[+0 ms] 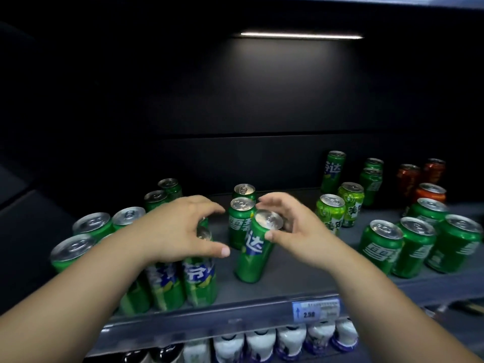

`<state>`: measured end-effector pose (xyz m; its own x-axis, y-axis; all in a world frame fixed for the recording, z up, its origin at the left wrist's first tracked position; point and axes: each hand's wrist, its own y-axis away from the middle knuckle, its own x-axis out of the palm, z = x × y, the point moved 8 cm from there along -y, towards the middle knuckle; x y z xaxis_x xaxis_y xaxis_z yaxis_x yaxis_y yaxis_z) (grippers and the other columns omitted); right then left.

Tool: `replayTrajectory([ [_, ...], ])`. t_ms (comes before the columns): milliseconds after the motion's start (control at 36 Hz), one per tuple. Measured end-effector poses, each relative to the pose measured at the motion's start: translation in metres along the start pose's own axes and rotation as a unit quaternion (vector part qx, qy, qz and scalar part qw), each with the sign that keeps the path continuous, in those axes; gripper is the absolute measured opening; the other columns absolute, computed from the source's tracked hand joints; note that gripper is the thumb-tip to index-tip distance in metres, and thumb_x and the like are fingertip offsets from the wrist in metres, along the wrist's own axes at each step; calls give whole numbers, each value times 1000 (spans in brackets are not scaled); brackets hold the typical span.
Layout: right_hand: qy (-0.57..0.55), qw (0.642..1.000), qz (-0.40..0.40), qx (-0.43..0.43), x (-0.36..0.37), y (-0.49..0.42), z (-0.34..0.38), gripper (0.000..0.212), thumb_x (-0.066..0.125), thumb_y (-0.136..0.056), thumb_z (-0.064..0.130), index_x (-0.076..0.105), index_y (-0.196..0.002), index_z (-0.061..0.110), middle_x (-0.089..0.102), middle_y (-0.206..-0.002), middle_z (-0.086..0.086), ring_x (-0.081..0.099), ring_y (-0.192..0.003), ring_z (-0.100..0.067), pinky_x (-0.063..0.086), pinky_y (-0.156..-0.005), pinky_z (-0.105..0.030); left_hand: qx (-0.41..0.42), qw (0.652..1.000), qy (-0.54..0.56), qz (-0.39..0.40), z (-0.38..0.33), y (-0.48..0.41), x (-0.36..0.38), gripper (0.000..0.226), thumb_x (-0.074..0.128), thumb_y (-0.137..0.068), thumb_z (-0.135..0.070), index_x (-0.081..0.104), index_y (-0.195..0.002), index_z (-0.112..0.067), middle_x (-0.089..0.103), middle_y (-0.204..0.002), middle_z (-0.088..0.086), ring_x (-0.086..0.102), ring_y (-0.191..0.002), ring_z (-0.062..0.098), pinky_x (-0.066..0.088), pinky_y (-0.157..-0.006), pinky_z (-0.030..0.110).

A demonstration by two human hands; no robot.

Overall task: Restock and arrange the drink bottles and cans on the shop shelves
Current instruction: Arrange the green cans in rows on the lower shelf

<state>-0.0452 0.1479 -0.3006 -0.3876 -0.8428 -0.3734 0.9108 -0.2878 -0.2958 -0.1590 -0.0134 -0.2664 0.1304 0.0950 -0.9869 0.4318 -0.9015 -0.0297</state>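
My right hand [290, 229] holds a tall green can [251, 255] near its top, thumb on the front and fingers behind; the can leans to the right on the grey shelf [290, 273]. My left hand [180, 229] arches over another tall green can [200, 279] in the front left group, its thumb across the front and its fingers curved over the silver lid. Two green cans [239, 224] stand in a row right behind the tilted can.
Green cans [91, 226] crowd the shelf's left side. To the right stand lime-green cans [331, 213], short green cans [381, 247] and orange cans [430, 192]. A price tag [315, 311] sits on the shelf's front rail. White bottles [262, 344] line the shelf below.
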Motion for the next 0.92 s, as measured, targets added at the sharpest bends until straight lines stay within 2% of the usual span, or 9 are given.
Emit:
replayTrajectory([
  [83,39,995,87,-12,29,-6,14,58,64,-82,9,51,-132,34,55,-142,10,48,-135,-5,38,-116,-41,-25,999,-36,10,4,8,5,118,54,-52,-92,20,-152,-40,21,-159,-7,26,-144,16,32,-114,37],
  [167,122,984,126,-13,46,-11,16,61,62,-87,10,47,-144,26,45,-151,9,39,-141,-1,31,-120,-34,-29,997,-65,7,6,13,6,122,62,-57,-87,12,-155,-35,28,-155,-9,31,-141,15,33,-111,34],
  [250,200,974,103,-22,51,-13,18,66,76,-82,32,51,-143,31,41,-151,9,33,-141,0,26,-118,-22,-30,996,-78,-4,10,18,4,124,63,-58,-85,12,-156,-29,29,-158,-8,28,-144,16,28,-115,33],
  [306,234,970,70,-14,47,-13,16,68,84,-78,38,54,-139,38,44,-139,13,40,-132,-1,29,-111,-16,-41,995,-87,-2,13,20,5,124,62,-59,-86,14,-156,-27,27,-159,-7,25,-146,16,24,-117,33],
  [361,258,965,46,-15,43,-14,18,65,85,-78,31,56,-136,37,48,-129,13,46,-122,-1,33,-107,-16,-53,995,-88,7,16,22,8,123,61,-60,-86,14,-156,-27,21,-162,-5,22,-148,16,20,-120,34],
  [472,283,958,45,-27,48,-22,22,63,79,-82,13,56,-137,31,53,-137,13,44,-126,-1,24,-101,-2,-58,994,-90,6,17,21,9,121,60,-60,-87,14,-157,-29,17,-164,-4,20,-149,18,18,-121,36],
  [611,301,952,47,-24,56,-30,16,68,74,-84,14,48,-146,26,47,-147,6,40,-136,-6,18,-102,0,-58,995,-82,-8,16,22,8,121,62,-60,-85,16,-156,-29,20,-162,-6,22,-147,16,17,-119,34],
  [750,279,960,-9,-18,51,-33,9,64,78,-84,17,54,-142,29,53,-136,5,49,-127,-11,37,-107,-20,-56,995,-80,-8,19,21,10,121,61,-59,-86,15,-156,-31,18,-163,-5,19,-148,15,16,-121,35],
  [917,233,972,-18,-33,52,-36,2,62,78,-81,11,59,-136,32,58,-132,12,51,-125,-6,38,-110,-24,-44,997,-69,-15,21,19,11,121,58,-54,-86,19,-155,-31,25,-158,-9,26,-144,13,21,-118,35],
])
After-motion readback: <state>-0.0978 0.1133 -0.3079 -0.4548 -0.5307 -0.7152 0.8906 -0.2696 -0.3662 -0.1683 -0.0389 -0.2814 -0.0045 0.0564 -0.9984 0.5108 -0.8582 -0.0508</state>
